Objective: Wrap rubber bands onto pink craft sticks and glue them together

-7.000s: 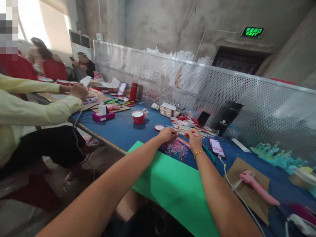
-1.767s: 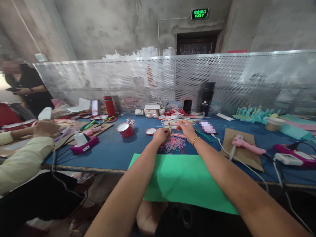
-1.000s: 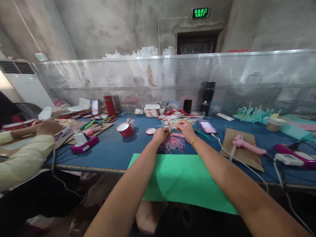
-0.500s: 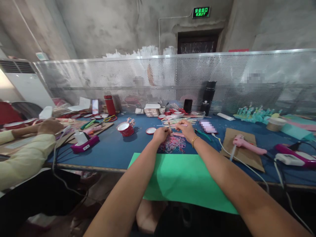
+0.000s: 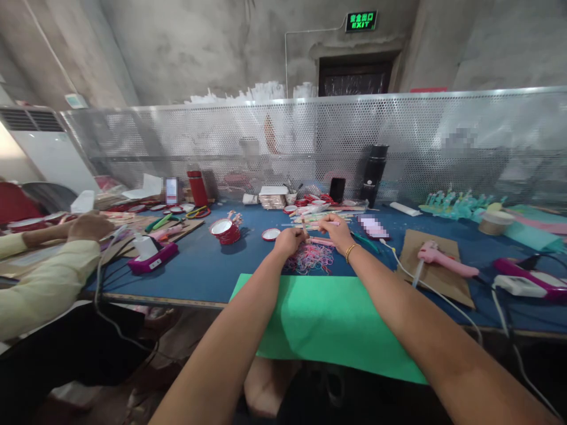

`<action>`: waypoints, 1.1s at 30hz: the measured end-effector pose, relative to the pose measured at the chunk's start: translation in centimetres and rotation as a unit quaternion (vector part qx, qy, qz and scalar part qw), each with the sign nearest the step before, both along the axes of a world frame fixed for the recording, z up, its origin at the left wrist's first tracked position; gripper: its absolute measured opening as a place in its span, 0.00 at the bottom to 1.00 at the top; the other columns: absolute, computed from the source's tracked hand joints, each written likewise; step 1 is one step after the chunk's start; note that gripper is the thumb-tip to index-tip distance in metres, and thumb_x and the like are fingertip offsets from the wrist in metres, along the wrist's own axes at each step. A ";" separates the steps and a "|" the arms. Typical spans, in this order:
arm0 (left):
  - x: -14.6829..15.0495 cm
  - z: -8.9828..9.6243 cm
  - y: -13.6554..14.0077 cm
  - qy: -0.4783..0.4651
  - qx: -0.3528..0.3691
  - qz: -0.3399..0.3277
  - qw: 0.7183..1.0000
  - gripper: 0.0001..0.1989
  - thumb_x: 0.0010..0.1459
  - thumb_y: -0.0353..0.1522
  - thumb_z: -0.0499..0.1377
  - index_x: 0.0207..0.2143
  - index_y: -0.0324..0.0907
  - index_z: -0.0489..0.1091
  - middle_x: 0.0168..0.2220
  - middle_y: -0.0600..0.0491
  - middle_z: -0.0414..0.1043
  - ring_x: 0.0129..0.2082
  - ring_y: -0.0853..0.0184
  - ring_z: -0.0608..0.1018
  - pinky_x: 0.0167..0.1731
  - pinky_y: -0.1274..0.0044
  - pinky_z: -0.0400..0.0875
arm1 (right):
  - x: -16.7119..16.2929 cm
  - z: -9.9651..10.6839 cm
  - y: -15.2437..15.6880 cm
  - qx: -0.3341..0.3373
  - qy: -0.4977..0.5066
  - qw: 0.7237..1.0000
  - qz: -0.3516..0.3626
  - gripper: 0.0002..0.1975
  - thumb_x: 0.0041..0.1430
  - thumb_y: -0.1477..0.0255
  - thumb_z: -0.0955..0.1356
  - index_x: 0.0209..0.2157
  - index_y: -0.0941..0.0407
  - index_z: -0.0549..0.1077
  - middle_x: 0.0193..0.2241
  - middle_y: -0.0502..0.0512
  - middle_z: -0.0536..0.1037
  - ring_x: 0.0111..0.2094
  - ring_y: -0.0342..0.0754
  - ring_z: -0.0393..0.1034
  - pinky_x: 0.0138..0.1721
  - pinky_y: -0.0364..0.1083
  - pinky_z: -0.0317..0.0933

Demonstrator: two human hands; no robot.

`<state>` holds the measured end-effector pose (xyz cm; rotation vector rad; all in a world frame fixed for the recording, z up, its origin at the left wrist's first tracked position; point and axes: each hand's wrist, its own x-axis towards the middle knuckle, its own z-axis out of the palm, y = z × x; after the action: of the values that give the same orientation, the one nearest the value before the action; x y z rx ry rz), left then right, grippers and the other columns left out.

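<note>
My left hand (image 5: 290,241) is closed, its fingertips pinched above the near part of the table; what lies between them is too small to make out. Opposite it, my right hand (image 5: 337,234) is also closed, around a thin pale pink stick (image 5: 337,224) whose end pokes out past the knuckles. Just below both hands lies a tangled pile of pink, purple and blue strings (image 5: 310,260). Between the hands, a pink rod (image 5: 321,241) rests at the pile's far edge. A green sheet (image 5: 328,319) spreads under my forearms and hangs over the table's front edge.
Left of my hands stand a red tub (image 5: 225,231) and a round white-and-red lid (image 5: 270,235). Rightward, a pink glue gun (image 5: 447,260) lies on cardboard (image 5: 410,254), with cables nearby. A black bottle (image 5: 374,176) stands behind. A co-worker's arm (image 5: 53,277) reaches in at left.
My right hand has shifted very slightly, and the stick's end shows a little further right. My left hand stays almost in place.
</note>
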<state>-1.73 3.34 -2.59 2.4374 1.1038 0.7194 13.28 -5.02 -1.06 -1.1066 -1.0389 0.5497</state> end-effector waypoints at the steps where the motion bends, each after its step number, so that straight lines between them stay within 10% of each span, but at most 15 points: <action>1: 0.0 0.0 0.0 0.000 -0.001 -0.001 1.000 0.16 0.55 0.41 0.55 0.31 0.40 0.78 0.26 0.54 0.74 0.25 0.71 0.69 0.26 0.80 0.57 | 0.0 0.0 0.0 0.002 0.003 1.000 -0.002 0.06 0.40 0.68 0.68 0.18 0.54 0.67 0.17 0.46 0.71 0.22 0.42 0.63 0.28 0.43 0.59; 33: 0.0 0.0 0.0 -0.001 -0.002 -0.001 1.000 0.15 0.55 0.40 0.55 0.31 0.40 0.77 0.27 0.53 0.74 0.26 0.70 0.69 0.26 0.80 0.58 | 0.1 -0.2 0.1 -0.005 0.000 1.000 0.022 0.07 0.40 0.68 0.69 0.19 0.55 0.68 0.17 0.47 0.71 0.22 0.42 0.63 0.29 0.43 0.60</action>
<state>-1.73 3.37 -2.54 2.4341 1.1011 0.7177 13.33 -4.90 -1.29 -1.0939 -1.0639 0.5906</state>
